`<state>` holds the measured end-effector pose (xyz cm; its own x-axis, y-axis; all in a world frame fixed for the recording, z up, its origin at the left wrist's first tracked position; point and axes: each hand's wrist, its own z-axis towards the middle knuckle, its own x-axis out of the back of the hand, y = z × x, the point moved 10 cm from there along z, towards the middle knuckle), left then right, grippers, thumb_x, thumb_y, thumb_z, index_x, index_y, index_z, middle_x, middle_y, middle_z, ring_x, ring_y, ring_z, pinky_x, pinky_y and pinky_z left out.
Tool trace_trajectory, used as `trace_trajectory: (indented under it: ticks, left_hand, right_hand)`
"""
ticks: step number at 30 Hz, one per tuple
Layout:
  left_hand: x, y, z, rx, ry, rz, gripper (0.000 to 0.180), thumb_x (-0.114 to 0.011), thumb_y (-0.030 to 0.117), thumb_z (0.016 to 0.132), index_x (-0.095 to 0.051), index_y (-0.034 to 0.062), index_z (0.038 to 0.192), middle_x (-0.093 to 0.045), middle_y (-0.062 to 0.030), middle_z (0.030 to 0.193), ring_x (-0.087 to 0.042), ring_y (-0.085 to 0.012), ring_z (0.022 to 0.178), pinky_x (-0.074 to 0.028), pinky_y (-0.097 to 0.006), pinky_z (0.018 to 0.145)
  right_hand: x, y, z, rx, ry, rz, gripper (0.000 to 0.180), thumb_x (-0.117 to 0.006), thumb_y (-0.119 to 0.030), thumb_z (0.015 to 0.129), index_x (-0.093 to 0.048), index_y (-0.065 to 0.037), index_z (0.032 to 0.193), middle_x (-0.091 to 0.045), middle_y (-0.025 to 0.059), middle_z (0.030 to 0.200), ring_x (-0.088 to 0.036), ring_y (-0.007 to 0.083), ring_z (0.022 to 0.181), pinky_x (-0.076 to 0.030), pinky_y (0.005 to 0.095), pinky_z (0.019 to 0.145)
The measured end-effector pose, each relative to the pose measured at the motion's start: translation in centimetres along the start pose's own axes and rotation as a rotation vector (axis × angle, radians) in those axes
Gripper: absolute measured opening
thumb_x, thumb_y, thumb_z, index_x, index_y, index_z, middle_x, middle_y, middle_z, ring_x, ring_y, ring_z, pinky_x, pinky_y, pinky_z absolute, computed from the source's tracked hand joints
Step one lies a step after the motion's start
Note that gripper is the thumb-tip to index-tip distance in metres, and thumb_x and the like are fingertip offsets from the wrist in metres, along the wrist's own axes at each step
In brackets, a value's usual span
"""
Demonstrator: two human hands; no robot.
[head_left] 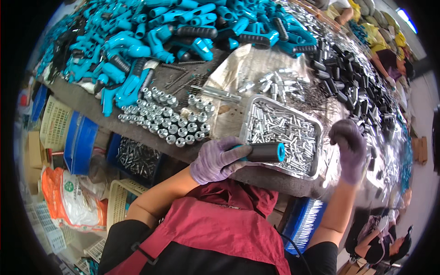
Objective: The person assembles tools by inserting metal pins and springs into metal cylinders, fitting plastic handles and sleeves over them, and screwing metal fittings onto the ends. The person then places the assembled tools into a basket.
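Black, turquoise-ended cylinder (pixel 265 152) is clamped in the fingers of the left hand (pixel 216 160) over the metal tray (pixel 319 137), its end apparently left uncovered for access; beside the tray, the right hand's (pixel 349 147) fingers are curled, whether around anything cannot be told.

A bare strip of worn bench (pixel 228 120) between the upright silver metal cylinders (pixel 182 122) and the rectangular silver metal tray (pixel 319 142) is passable; over the tray's near-left corner, a black teal-ended tube (pixel 263 152) obstructs. Heaped teal plastic housings (pixel 127 44) block the far left.
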<state>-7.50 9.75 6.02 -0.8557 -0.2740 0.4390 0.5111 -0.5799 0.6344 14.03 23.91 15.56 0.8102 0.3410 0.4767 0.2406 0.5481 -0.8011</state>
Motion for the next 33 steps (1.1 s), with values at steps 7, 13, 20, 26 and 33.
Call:
trace_trajectory:
  ticks: [7, 13, 20, 26, 33]
  left_hand:
    - [0.2, -0.7, 0.0, 0.023, 0.011, -0.114, 0.043, -0.066, 0.021, 0.076, -0.053, 0.0162, 0.117, -0.060, -0.0116, 0.095, -0.062, -0.0314, 0.075, -0.051, -0.036, 0.060]
    - [0.9, -0.6, 0.1, 0.004, 0.062, -0.122, 0.045, -0.064, 0.024, 0.078, -0.051, 0.0152, 0.120, -0.060, -0.0122, 0.095, -0.062, -0.0323, 0.074, -0.051, -0.037, 0.059]
    - [1.8, -0.9, -0.7, 0.068, 0.126, 0.002, 0.046, -0.063, 0.027, 0.079, -0.050, 0.0150, 0.121, -0.060, -0.0127, 0.096, -0.062, -0.0330, 0.073, -0.050, -0.038, 0.058]
    - [0.9, -1.1, -0.6, 0.038, 0.055, -0.061, 0.050, -0.064, 0.024, 0.077, -0.046, 0.0066, 0.120, -0.057, -0.0177, 0.093, -0.060, -0.0360, 0.074, -0.049, -0.039, 0.061]
    - [1.5, -1.0, -0.7, 0.031, 0.119, -0.035, 0.049, -0.061, 0.027, 0.079, -0.048, 0.0125, 0.123, -0.058, -0.0137, 0.095, -0.060, -0.0335, 0.072, -0.049, -0.039, 0.058]
  right_hand:
    - [-8.3, -8.5, 0.2, 0.306, -0.327, -0.329, 0.018, -0.069, -0.002, 0.067, -0.065, -0.007, 0.084, -0.059, 0.0055, 0.081, -0.060, 0.0199, 0.069, -0.049, 0.0292, 0.058]
    - [-11.1, -7.7, 2.2, 0.295, -0.544, -0.115, 0.030, -0.069, -0.017, 0.074, -0.060, -0.006, 0.101, -0.060, 0.0049, 0.089, -0.060, 0.0182, 0.074, -0.049, 0.0308, 0.062]
    - [-15.1, 10.0, 14.2, -0.673, -0.197, 0.731, 0.053, -0.055, -0.046, 0.085, -0.050, -0.001, 0.111, -0.059, 0.0105, 0.088, -0.060, 0.0189, 0.075, -0.049, 0.0301, 0.063]
    - [-20.4, 21.9, 21.7, -0.884, 0.236, 1.083, 0.025, -0.059, -0.038, 0.084, -0.060, -0.013, 0.083, -0.064, 0.0044, 0.078, -0.061, 0.0206, 0.075, -0.050, 0.0335, 0.057]
    - [-15.2, 20.4, 22.0, -0.649, 0.521, 0.917, 0.016, -0.064, -0.023, 0.078, -0.060, -0.009, 0.084, -0.062, 0.0085, 0.075, -0.062, 0.0207, 0.068, -0.051, 0.0360, 0.050]
